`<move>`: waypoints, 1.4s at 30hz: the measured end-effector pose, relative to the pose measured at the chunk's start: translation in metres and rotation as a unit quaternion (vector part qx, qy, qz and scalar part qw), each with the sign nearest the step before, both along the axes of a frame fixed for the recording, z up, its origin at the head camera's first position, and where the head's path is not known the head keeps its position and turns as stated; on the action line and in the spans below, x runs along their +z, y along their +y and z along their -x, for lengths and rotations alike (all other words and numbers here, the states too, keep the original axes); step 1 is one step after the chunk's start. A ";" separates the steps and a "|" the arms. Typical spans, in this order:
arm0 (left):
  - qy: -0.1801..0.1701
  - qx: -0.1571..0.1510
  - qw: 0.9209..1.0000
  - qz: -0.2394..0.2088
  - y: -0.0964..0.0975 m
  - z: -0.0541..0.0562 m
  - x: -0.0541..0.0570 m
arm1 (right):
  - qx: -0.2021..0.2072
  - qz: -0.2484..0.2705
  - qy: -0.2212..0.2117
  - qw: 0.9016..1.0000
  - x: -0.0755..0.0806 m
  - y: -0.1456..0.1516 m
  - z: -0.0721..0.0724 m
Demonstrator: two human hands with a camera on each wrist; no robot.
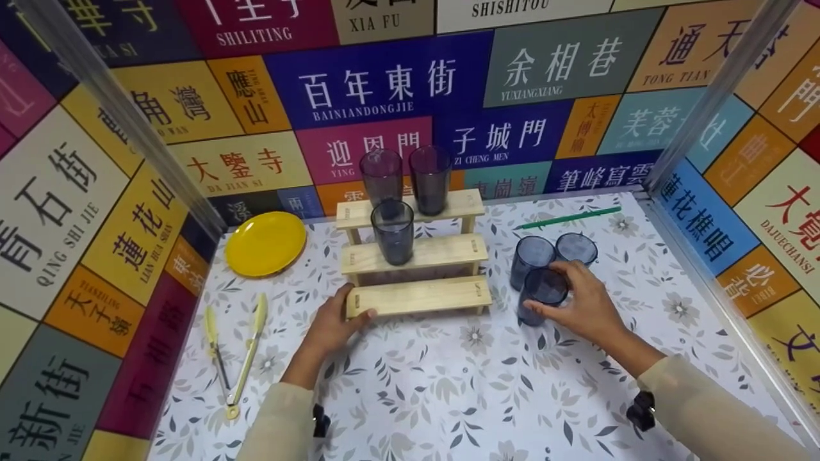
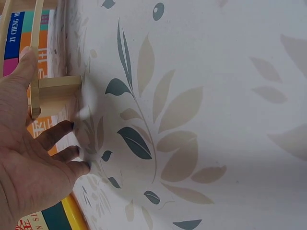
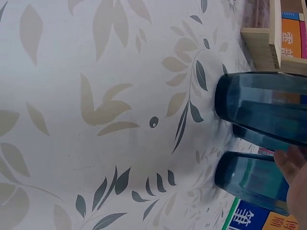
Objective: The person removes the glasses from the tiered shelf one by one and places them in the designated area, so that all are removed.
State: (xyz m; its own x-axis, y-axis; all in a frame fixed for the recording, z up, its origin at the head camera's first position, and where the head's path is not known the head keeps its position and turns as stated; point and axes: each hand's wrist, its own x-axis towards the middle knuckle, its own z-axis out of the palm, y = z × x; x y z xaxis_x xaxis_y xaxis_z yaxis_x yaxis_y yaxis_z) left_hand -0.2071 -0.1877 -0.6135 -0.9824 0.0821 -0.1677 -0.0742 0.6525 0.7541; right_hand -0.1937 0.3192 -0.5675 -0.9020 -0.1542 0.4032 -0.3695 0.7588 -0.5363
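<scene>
A three-step wooden rack [image 1: 419, 296] stands mid-table in the head view. My left hand [image 1: 330, 320] holds the left end of its lowest step; in the left wrist view the thumb lies against the board and the other fingers [image 2: 60, 134] spread below it. To the right, my right hand [image 1: 592, 307] grips the rim of a dark blue glass [image 1: 543, 291] between thumb and fingers. Two similar glasses, one at left [image 1: 526, 262] and one at right [image 1: 576, 246], stand just behind it. On the rack, one glass [image 1: 394, 234] is on the middle step and two purplish-looking glasses [image 1: 430, 182] are on the top.
A yellow plate [image 1: 266, 244] lies at the back left, with open tongs [image 1: 240, 365] in front of it. Behind the glasses is a green stick [image 1: 570, 218]. Printed panels [image 1: 384, 77] with clear edge strips enclose the patterned tabletop [image 1: 448, 384].
</scene>
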 end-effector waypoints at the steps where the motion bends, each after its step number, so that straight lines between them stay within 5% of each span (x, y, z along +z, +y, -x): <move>1: 0.000 0.000 1.000 0.001 0.000 -0.001 0.000 | 0.001 0.000 0.005 1.000 0.001 0.000 0.000; 11: 0.010 -0.010 0.999 0.031 0.000 -0.001 -0.003 | 0.008 0.009 0.034 0.999 0.033 -0.017 0.015; 25: 0.020 -0.020 0.999 0.024 0.000 -0.001 -0.001 | 0.080 0.006 0.019 0.997 0.074 -0.089 0.050; 31: 0.025 -0.018 0.999 0.022 0.000 0.000 -0.002 | 0.117 0.021 0.043 0.992 0.083 -0.124 0.063; 42: 0.027 -0.017 0.999 0.028 -0.001 0.002 -0.005 | 0.139 0.034 0.016 0.990 0.087 -0.165 0.076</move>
